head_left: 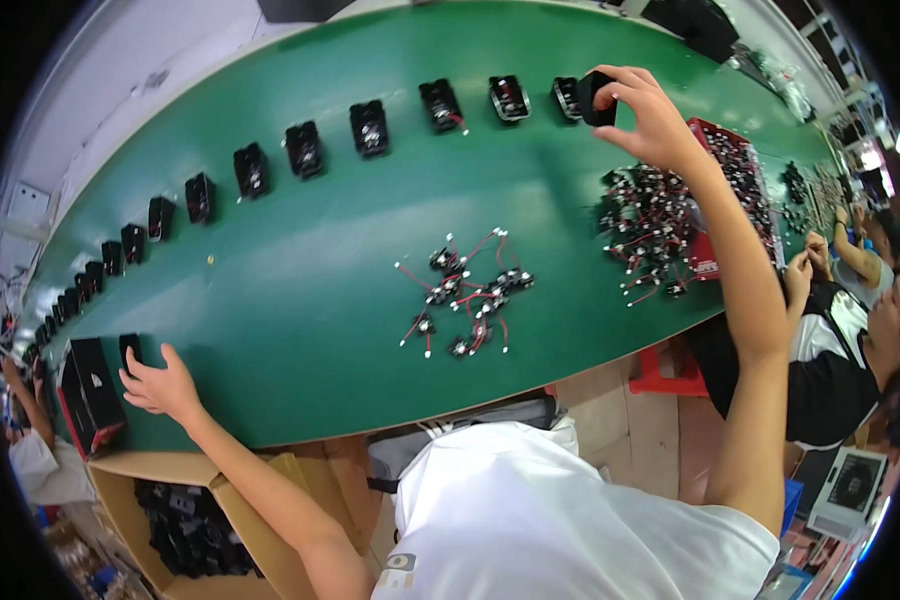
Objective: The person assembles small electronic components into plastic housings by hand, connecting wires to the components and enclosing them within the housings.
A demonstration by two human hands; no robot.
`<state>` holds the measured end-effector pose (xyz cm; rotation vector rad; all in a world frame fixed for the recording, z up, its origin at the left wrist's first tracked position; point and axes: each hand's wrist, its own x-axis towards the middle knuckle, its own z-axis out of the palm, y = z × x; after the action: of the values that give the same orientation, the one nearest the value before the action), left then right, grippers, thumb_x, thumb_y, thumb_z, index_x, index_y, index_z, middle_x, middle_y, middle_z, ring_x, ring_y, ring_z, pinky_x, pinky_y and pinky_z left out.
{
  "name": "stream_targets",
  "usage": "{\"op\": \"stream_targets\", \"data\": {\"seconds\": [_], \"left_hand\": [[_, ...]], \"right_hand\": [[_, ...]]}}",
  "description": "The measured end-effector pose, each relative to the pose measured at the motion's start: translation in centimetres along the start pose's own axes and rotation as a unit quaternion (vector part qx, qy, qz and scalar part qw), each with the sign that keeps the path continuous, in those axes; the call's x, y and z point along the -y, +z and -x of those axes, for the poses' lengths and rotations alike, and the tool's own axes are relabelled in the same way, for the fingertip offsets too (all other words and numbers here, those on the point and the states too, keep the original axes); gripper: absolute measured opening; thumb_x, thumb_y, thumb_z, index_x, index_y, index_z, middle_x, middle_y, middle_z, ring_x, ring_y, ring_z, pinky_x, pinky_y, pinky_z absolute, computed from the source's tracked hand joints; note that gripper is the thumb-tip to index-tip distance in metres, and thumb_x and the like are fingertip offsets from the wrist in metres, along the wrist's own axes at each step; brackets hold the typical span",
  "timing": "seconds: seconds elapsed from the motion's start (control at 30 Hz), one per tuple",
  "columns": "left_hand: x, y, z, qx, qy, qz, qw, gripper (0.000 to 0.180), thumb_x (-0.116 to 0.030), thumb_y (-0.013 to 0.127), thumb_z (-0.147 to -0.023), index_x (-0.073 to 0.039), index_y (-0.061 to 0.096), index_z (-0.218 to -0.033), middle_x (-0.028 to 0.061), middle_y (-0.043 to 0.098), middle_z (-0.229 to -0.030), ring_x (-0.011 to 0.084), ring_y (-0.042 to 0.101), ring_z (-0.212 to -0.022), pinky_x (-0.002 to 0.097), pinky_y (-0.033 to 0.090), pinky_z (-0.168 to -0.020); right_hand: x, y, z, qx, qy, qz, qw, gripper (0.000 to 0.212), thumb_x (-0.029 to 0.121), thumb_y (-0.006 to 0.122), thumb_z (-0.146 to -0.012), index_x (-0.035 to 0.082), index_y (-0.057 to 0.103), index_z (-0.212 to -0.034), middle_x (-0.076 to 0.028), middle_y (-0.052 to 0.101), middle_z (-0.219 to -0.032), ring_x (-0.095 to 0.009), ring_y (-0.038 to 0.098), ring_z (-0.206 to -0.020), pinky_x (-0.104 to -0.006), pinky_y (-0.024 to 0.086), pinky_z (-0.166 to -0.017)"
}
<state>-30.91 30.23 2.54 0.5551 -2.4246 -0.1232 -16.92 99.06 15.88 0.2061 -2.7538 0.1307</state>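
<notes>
My right hand [650, 118] is raised at the far right of the table with its fingers curled round a black plastic housing [598, 98]. This housing is beside the end of a curved row of similar black housings, close to one [567, 98] with parts inside. At the left, my left hand [162, 385] has its thumb and fingers apart. Its fingertips are at a small black piece [130, 348], and whether they touch it is unclear. A black box with red edges [94, 395] stands just left of that hand.
Several small black parts with red wires [470, 295] lie mid-table. A larger heap [650, 225] sits at the right beside a red bin [705, 262]. Below the left table edge, a cardboard box [120, 490] holds black parts. Other people [850, 340] sit along the right.
</notes>
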Motion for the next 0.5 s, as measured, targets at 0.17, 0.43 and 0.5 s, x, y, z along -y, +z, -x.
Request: {"op": "stream_targets", "data": {"seconds": [0.17,0.43,0.5], "left_hand": [[0.8,1.9,-0.9,-0.051,-0.031,-0.045,0.997,0.066,-0.045,0.065,-0.081,-0.03,0.044,-0.142,0.0136,0.028,-0.154,0.0495,0.019,-0.141,0.0608,0.023,-0.11],[2.8,4.2,-2.3,-0.024,-0.105,-0.071,0.992,0.073,-0.045,0.067,-0.081,-0.031,0.037,-0.145,0.0161,0.024,-0.155,0.052,0.017,-0.14,0.062,0.021,-0.11],[3.1,4.5,-2.3,-0.002,-0.124,-0.074,0.99,0.074,-0.051,0.067,-0.081,-0.032,0.036,-0.146,0.0165,0.023,-0.156,0.0514,0.019,-0.14,0.0625,0.022,-0.11]], "right_hand": [[-9.0,0.8,-0.4,0.196,0.015,0.114,0.974,0.031,0.012,0.083,-0.065,0.007,0.062,-0.086,-0.008,0.055,-0.135,-0.032,0.048,-0.123,-0.0432,0.044,-0.1],[-11.5,2.5,0.2,0.172,0.068,0.102,0.977,0.031,0.013,0.085,-0.064,0.007,0.064,-0.086,-0.004,0.053,-0.137,-0.031,0.046,-0.127,-0.0417,0.043,-0.103],[-11.7,2.6,0.1,0.178,0.082,0.091,0.976,0.031,0.013,0.085,-0.063,0.008,0.065,-0.086,-0.005,0.052,-0.138,-0.032,0.045,-0.128,-0.0418,0.043,-0.104]]}}
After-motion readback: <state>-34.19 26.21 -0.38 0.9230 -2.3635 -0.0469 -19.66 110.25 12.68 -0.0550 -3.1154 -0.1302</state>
